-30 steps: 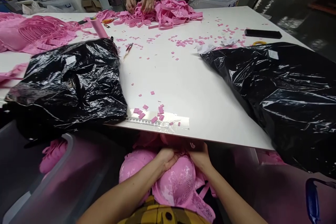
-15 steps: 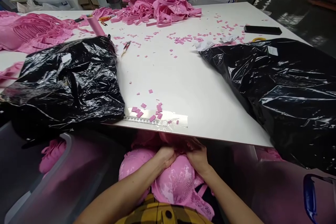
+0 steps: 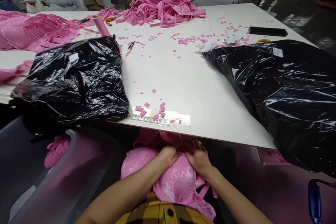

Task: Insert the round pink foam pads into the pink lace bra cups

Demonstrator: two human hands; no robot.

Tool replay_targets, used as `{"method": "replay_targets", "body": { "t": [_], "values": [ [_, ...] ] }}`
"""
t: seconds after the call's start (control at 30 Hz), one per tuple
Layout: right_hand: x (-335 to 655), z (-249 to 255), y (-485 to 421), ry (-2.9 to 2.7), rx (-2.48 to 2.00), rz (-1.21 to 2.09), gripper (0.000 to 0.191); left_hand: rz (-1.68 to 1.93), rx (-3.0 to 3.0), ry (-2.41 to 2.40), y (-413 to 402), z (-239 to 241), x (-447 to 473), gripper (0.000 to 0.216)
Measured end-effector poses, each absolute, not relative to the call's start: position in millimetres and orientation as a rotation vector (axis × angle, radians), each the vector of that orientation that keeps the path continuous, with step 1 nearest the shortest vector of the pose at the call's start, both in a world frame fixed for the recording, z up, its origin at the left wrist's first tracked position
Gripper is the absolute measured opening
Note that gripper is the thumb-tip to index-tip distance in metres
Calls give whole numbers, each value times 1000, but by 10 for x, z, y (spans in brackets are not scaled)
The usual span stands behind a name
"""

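A pink lace bra (image 3: 176,182) lies in the lap, directly under both hands. The left hand (image 3: 168,155) and the right hand (image 3: 200,159) meet at its upper edge, fingers curled tight on the fabric. Just beyond them runs the worktop (image 3: 189,77) edge with a taped ruler strip (image 3: 147,119). A black bag (image 3: 73,77) lies beyond the left hand.

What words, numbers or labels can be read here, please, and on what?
Nothing is legible.
White measuring strip taped along the white table edge: markings too small to read.
White sticker on the right black plastic bag: blurred.
White sticker on the left black plastic bag: blurred.
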State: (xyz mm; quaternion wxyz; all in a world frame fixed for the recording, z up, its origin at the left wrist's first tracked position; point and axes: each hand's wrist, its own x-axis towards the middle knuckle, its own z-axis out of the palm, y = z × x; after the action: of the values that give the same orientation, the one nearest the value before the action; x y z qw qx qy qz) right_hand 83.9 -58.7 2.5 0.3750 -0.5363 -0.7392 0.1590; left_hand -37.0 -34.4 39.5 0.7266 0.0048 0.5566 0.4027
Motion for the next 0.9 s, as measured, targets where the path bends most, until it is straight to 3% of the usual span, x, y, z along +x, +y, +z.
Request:
{"method": "replay_targets", "body": {
  "t": [0.23,0.47,0.73,0.9],
  "values": [
    [795,66,-679,-1610,-1592,601,46,891,29,1241,-349,278,-325,11],
    [800,133,-708,-1570,-1591,668,26,884,24,1224,-336,386,-290,7],
    [907,57,-653,-1998,-1207,180,22,889,36,1250,-360,354,-300,9],
    [923,52,-643,-2126,-1172,92,21,908,61,1235,-346,284,-288,7]
  ]
}}
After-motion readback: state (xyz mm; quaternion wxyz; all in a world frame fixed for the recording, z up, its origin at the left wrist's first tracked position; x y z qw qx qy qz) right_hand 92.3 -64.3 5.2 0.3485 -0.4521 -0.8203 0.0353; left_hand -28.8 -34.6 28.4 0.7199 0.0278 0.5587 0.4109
